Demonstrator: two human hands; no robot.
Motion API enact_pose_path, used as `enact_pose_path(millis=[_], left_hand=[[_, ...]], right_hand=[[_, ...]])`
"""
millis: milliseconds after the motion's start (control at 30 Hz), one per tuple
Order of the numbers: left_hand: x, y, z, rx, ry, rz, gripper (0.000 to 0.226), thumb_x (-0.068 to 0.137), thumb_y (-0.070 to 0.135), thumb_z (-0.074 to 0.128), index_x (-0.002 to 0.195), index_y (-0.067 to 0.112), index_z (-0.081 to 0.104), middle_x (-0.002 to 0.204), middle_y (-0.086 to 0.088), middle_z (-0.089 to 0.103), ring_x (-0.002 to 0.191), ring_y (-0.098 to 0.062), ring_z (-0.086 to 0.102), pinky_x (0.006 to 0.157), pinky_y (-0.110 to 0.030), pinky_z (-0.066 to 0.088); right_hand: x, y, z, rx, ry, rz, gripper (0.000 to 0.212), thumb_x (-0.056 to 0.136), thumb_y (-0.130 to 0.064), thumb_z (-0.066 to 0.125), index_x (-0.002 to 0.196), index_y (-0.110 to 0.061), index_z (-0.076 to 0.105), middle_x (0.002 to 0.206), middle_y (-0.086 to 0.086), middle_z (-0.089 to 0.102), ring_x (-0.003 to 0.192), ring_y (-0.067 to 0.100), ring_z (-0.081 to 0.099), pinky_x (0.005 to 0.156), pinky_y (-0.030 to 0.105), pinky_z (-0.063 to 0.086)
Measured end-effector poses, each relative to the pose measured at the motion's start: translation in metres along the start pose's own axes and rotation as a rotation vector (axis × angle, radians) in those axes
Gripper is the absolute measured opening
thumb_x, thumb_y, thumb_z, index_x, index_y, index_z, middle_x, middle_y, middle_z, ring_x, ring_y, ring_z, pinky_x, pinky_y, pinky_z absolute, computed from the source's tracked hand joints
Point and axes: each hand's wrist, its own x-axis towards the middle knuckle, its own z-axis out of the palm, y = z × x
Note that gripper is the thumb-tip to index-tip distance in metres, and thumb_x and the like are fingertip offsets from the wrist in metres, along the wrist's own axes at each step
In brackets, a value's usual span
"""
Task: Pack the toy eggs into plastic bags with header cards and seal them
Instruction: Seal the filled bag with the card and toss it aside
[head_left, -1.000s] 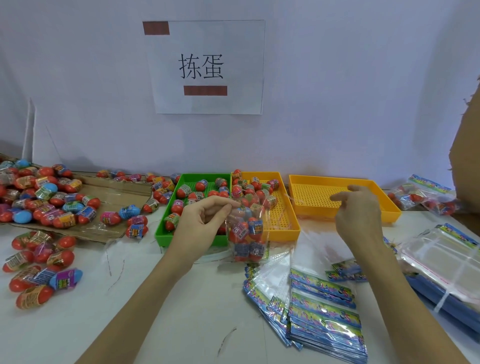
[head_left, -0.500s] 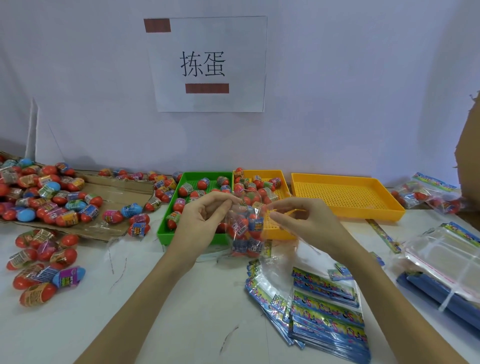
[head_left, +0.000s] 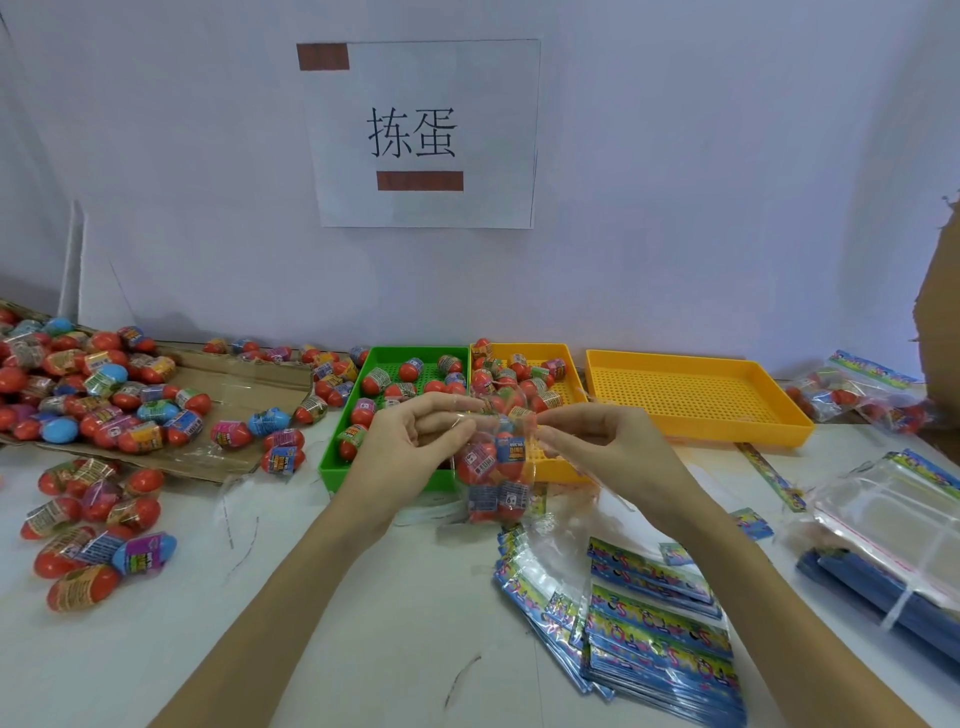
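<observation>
A clear plastic bag of red toy eggs (head_left: 493, 478) is held upright above the white table (head_left: 363, 623) — its mouth pinched by the left hand (head_left: 415, 441) and right hand (head_left: 597, 447), presumably for sealing.

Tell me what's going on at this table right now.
A person is packing toy eggs. Both hands, the left hand and the right hand, pinch the top of a clear bag of eggs held up in front of the green tray. Loose eggs lie on cardboard to the left, and the far yellow tray holds nothing. Header-card bags are stacked nearby.
</observation>
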Motion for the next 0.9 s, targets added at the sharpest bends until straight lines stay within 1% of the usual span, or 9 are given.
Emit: enact_pose_path(millis=[133,233,333,433,500,567,633,767,900], left_hand=[[0.000,0.001,-0.001,-0.045,-0.018,-0.018,0.020,0.097,0.010,0.068,0.114,0.018,0.075,0.105,-0.004,0.081,0.103,-0.018,0.077,0.082,-0.022,0.060],[0.000,0.001,-0.001,-0.094,-0.029,-0.047,0.019,0.095,0.012,0.072,0.113,0.015,0.077,0.106,-0.009,0.080,0.104,-0.023,0.077,0.085,-0.023,0.060],[0.001,0.003,-0.006,-0.139,-0.010,-0.071,0.022,0.088,0.016,0.078,0.108,0.010,0.080,0.107,-0.013,0.080,0.104,-0.026,0.077,0.088,-0.026,0.060],[0.001,0.005,-0.009,-0.116,0.037,-0.103,0.025,0.078,0.020,0.083,0.101,0.012,0.084,0.101,-0.011,0.081,0.098,-0.023,0.077,0.080,-0.023,0.061],[0.001,0.005,-0.009,-0.113,0.060,-0.124,0.024,0.074,0.019,0.084,0.098,0.012,0.084,0.098,-0.011,0.081,0.094,-0.022,0.078,0.075,-0.021,0.060],[0.002,0.005,-0.010,-0.113,0.057,-0.127,0.026,0.072,0.020,0.085,0.096,0.012,0.085,0.097,-0.012,0.081,0.091,-0.024,0.078,0.074,-0.024,0.062],[0.002,0.006,-0.012,-0.114,0.049,-0.128,0.026,0.071,0.021,0.087,0.096,0.013,0.085,0.096,-0.014,0.080,0.090,-0.027,0.079,0.073,-0.027,0.063],[0.002,0.007,-0.017,-0.104,0.003,-0.070,0.024,0.074,0.019,0.087,0.097,0.014,0.085,0.097,-0.015,0.080,0.090,-0.030,0.079,0.076,-0.029,0.064],[0.001,0.007,-0.019,-0.078,-0.040,0.006,0.022,0.078,0.014,0.085,0.100,0.015,0.085,0.098,-0.015,0.080,0.091,-0.030,0.079,0.079,-0.030,0.063]], right_hand=[[0.001,0.000,0.006,0.006,0.024,-0.015,0.011,0.090,-0.030,0.079,0.100,-0.027,0.083,0.092,-0.011,0.080,0.090,0.005,0.074,0.078,0.017,0.058],[0.001,-0.001,0.008,0.015,0.033,-0.030,0.007,0.091,-0.027,0.079,0.094,-0.024,0.084,0.087,-0.008,0.079,0.084,0.006,0.073,0.071,0.014,0.055],[0.000,-0.004,0.005,0.062,0.012,-0.021,0.009,0.090,-0.028,0.078,0.092,-0.021,0.084,0.084,-0.001,0.079,0.079,0.009,0.073,0.066,0.015,0.052],[-0.002,-0.006,-0.001,0.109,-0.022,-0.031,0.013,0.087,-0.030,0.079,0.093,-0.020,0.083,0.083,0.005,0.078,0.077,0.014,0.074,0.062,0.018,0.051],[-0.002,-0.006,-0.002,0.111,-0.028,-0.049,0.013,0.088,-0.028,0.078,0.096,-0.020,0.083,0.085,0.004,0.079,0.077,0.016,0.074,0.063,0.018,0.052],[-0.001,-0.004,-0.003,0.106,-0.026,-0.067,0.011,0.090,-0.024,0.078,0.099,-0.021,0.083,0.086,0.001,0.080,0.076,0.015,0.074,0.064,0.017,0.052],[-0.001,-0.003,-0.005,0.100,-0.031,-0.081,0.011,0.090,-0.024,0.078,0.100,-0.024,0.083,0.085,0.002,0.079,0.075,0.015,0.074,0.064,0.015,0.051],[-0.002,-0.003,-0.009,0.169,-0.043,-0.088,0.018,0.084,-0.030,0.079,0.100,-0.023,0.083,0.091,0.004,0.080,0.082,0.016,0.075,0.068,0.018,0.054],[-0.001,0.001,-0.009,0.192,-0.042,-0.092,0.015,0.085,-0.022,0.080,0.098,-0.018,0.084,0.097,0.004,0.080,0.086,0.009,0.074,0.071,0.015,0.053]])
